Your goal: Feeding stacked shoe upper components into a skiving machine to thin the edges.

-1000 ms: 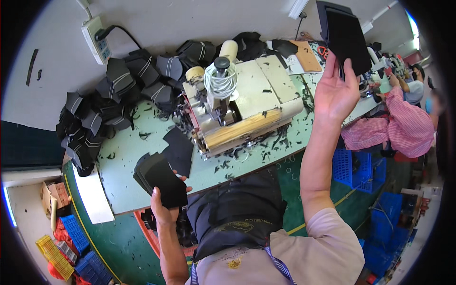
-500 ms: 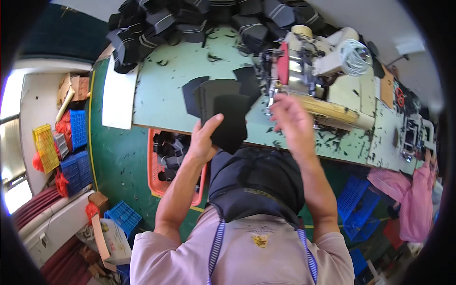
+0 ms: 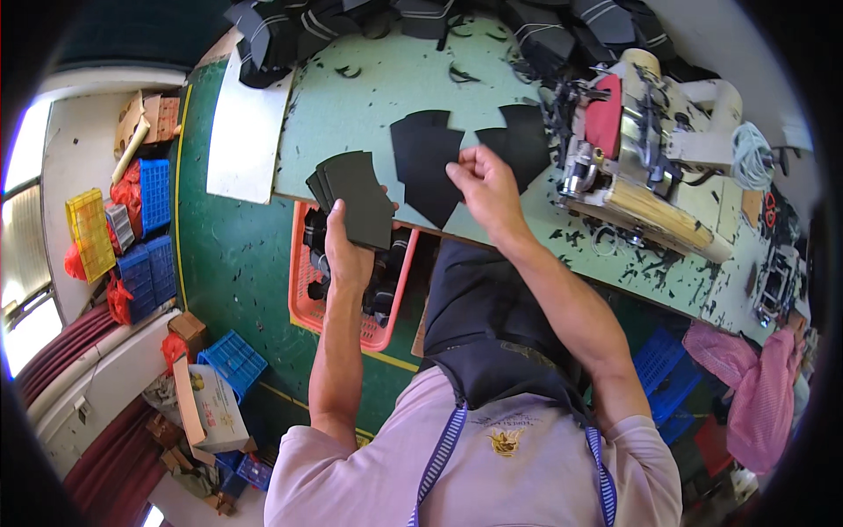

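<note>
My left hand (image 3: pixel 349 250) grips a fanned stack of dark grey cut pieces (image 3: pixel 356 198), held over the near edge of the table. The thumb lies on the stack's face; the other fingers are hidden behind it. My right hand (image 3: pixel 487 189) has its fingers curled together, with thumb and fingertip at the right edge of a black cut piece (image 3: pixel 428 171). That piece lies overlapping others on the pale green table. Just right of my right hand lie more black pieces (image 3: pixel 520 140).
A sewing-type machine (image 3: pixel 628 154) stands on the table (image 3: pixel 360 110) at right, amid dark scraps. Bundles of dark pieces (image 3: pixel 544 39) line the far side. Below the table's edge is an orange basket (image 3: pixel 379 332) holding dark items. Blue crates (image 3: pixel 233 364) stand on the floor at left.
My left hand has moved left with the stack, away from the pieces on the table. My right hand has come from beside the machine to a black piece on the table.
</note>
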A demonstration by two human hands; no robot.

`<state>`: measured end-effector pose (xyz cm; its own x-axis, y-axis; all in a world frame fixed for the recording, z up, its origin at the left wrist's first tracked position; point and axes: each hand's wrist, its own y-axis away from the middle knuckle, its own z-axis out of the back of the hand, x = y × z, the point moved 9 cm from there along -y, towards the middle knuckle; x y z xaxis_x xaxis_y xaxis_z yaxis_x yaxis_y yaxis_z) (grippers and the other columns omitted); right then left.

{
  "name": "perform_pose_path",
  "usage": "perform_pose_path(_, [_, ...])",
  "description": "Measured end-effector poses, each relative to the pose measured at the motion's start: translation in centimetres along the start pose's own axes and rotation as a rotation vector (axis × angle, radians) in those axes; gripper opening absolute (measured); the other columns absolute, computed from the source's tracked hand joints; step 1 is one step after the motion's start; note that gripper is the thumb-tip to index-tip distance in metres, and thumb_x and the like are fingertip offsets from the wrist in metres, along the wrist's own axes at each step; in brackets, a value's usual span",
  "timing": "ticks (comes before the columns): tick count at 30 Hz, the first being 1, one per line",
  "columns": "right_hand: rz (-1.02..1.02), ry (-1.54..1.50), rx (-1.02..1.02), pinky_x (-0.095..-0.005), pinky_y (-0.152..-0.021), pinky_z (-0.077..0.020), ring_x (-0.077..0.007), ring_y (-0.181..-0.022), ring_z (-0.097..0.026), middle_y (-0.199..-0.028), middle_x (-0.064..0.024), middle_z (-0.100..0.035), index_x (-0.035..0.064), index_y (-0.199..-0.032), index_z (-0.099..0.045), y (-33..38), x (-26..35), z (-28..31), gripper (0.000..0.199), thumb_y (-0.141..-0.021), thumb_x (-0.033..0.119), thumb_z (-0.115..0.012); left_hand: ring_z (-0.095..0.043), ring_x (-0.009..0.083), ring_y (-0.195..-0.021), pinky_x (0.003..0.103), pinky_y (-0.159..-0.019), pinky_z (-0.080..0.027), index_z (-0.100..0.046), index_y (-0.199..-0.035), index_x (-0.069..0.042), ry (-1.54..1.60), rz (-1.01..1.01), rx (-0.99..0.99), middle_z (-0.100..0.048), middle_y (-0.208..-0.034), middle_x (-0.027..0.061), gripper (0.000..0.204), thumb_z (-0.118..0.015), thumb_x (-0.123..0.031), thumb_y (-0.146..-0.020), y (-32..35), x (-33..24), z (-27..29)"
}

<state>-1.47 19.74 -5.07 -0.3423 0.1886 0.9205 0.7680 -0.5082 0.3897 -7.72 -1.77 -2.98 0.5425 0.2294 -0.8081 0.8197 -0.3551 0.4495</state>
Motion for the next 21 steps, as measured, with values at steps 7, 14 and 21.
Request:
perform_pose_path(7, [0.435, 0.516, -0.093, -0.0361, -0.081, -0.0515, -0.0254, -0.098, -0.064, -0.107, -0.0153, -0.064, 0.0014, -0.109, -0.058, 1.0, 6.4, -1.3, 0.043, -0.084, 0.031, -0.077, -0.069, 0.0282, -0.092, 0.038, -0.083, -0.056, -0.059, -0.121, 0.007, -0.006, 0.044, 0.052, -0.068, -0.108, 0.0195, 0.047, -0.04, -0.031, -0.101, -0.2, 0.9, -2.2])
perform_pose_path(14, [0.104, 0.102, 0.187, -0.0357, -0.076, -0.0533, -0.024, -0.096, -0.061, -0.106, -0.0146, -0.059, -0.0006, -0.106, -0.059, 2.2, 3.9, -2.3, 0.055, -0.076, 0.039, -0.083, -0.059, 0.0084, -0.087, 0.026, -0.079, -0.049, -0.062, -0.12, 0.002, -0.459, 0.085, 0.097, -0.067, -0.101, 0.0021, 0.036, -0.068, -0.022, -0.094, 0.2, 2.3, -4.0])
perform_pose_path(21, [0.138, -0.132, 0.206, -0.0311, -0.072, -0.0513, -0.0196, -0.088, -0.06, -0.099, -0.0105, -0.061, -0.0006, -0.103, -0.059, 3.1, 4.5, -0.1, 0.035, -0.085, 0.025, -0.074, -0.061, 0.0101, -0.092, 0.027, -0.081, -0.05, -0.061, -0.122, 0.001, -0.237, 0.061, 0.198, -0.067, -0.103, 0.0025, 0.046, -0.075, -0.03, -0.09, 0.4, 3.5, -5.5])
